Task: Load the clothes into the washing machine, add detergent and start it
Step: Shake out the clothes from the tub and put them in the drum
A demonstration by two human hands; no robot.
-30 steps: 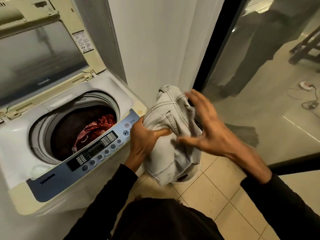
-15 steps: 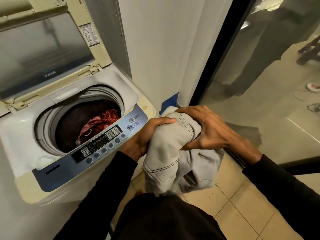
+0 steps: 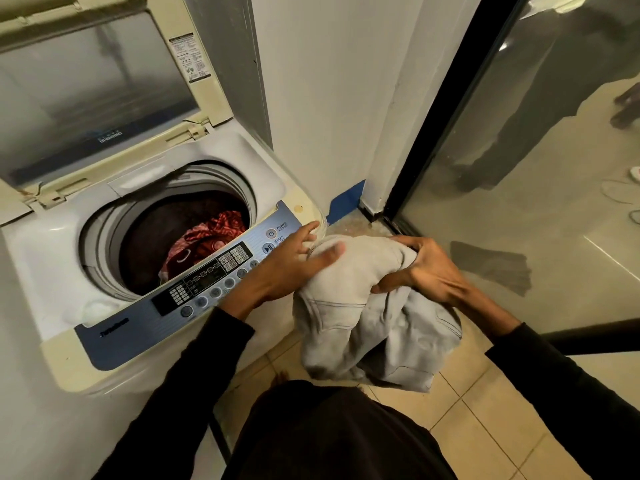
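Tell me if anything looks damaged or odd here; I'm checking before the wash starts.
Nothing looks damaged. The washing machine lid is up, with red cloth in the drum; both hands hold the grey garment beside it.

Left of the hands [image 3: 349, 268], the drum mouth [image 3: 166, 233] gapes under the raised lid [image 3: 100, 95]; the control panel [image 3: 207, 289] stands between.

The washing machine's [image 3: 145, 216] raised lid [image 3: 93, 95] runs off the top edge. Its control panel [image 3: 194, 292] lettering is too small to read. The grey garment [image 3: 363, 306] hides most fingers of the left hand [image 3: 287, 268].
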